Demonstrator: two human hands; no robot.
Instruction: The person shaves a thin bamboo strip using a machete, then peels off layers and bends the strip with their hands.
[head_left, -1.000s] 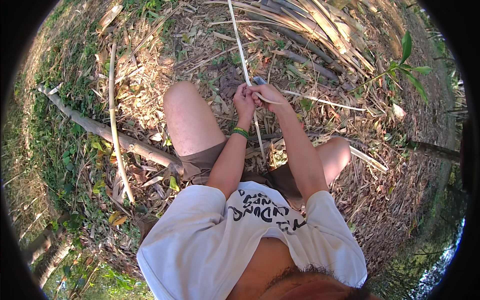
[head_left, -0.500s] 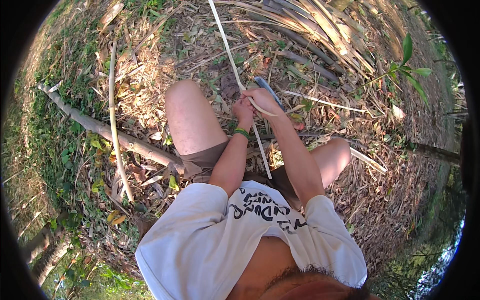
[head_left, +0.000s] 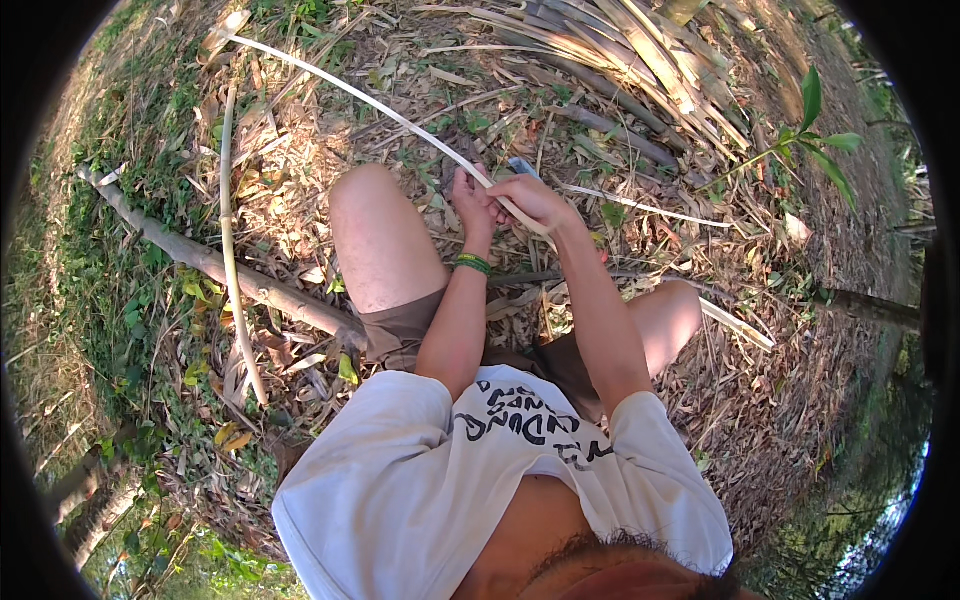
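Observation:
A long, pale bamboo strip (head_left: 370, 101) bows from the far left down to my hands and passes under my right wrist. My right hand (head_left: 530, 198) is closed around it, knuckles up. Just to the left, my left hand (head_left: 473, 205), below a green-and-yellow wristband (head_left: 473, 263), has its fingers curled against the same strip; the fingertips are partly hidden. A flat blue-grey piece (head_left: 522, 168) shows beyond my right hand, mostly covered by it; whether it is held or lies on the ground I cannot tell.
Split bamboo lengths (head_left: 660, 60) lie heaped at the far right, beside a leafy sapling (head_left: 808, 140). A thick pole (head_left: 200, 258) and a thinner stick (head_left: 227, 220) cross on the left. Another pale strip (head_left: 650, 207) lies right of my hands. Dry leaves cover the ground.
The strip's far end has swung to the left, and the strip now bends in an arc. The tail that hung toward my lap no longer shows. My left hand has shifted slightly left.

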